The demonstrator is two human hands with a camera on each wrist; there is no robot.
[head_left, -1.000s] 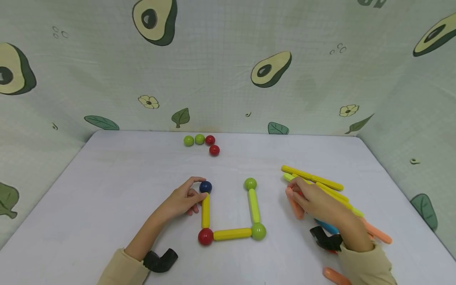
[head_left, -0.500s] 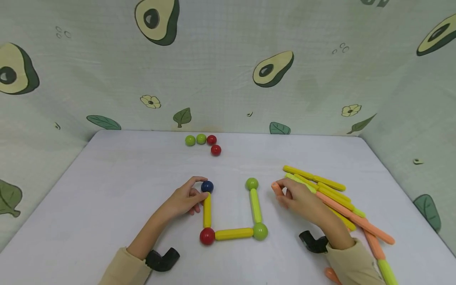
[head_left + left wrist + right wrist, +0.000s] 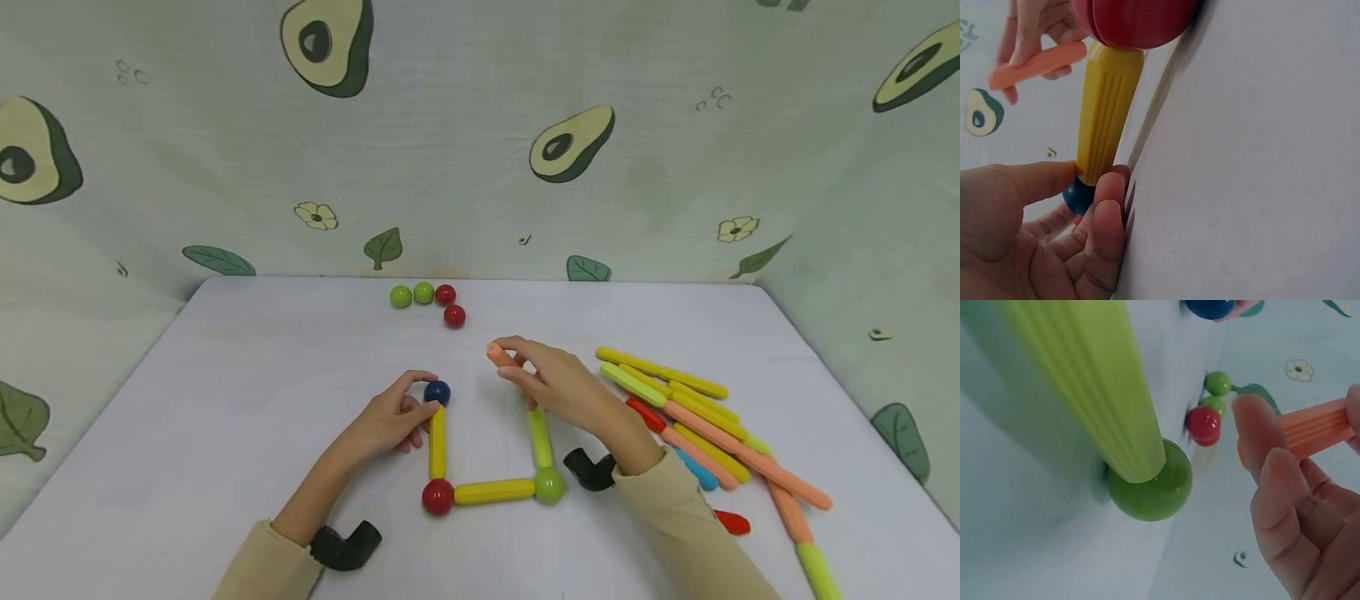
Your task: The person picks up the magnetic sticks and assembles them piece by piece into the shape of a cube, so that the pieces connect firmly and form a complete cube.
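Note:
My left hand (image 3: 392, 421) pinches the dark blue ball (image 3: 437, 392) at the far end of a yellow rod (image 3: 438, 443). That rod runs to a red ball (image 3: 438, 497), where a second yellow rod (image 3: 495, 492) leads across to a green ball (image 3: 550, 486). From there a lime rod (image 3: 540, 437) points away to another green ball (image 3: 1150, 481), hidden behind my right hand in the head view. My right hand (image 3: 562, 383) holds an orange rod (image 3: 501, 355) between thumb and fingers, raised above the open far side of this three-sided frame.
At the back of the table (image 3: 300, 333) are two green balls (image 3: 412, 294) and two red balls (image 3: 450, 305). Several yellow, lime, orange, red and blue rods (image 3: 705, 421) lie heaped on the right, beside my right forearm.
My right hand has lifted the orange rod from beside the heap and carried it left and away, over the far end of the lime rod. The left hand has stayed at the blue ball.

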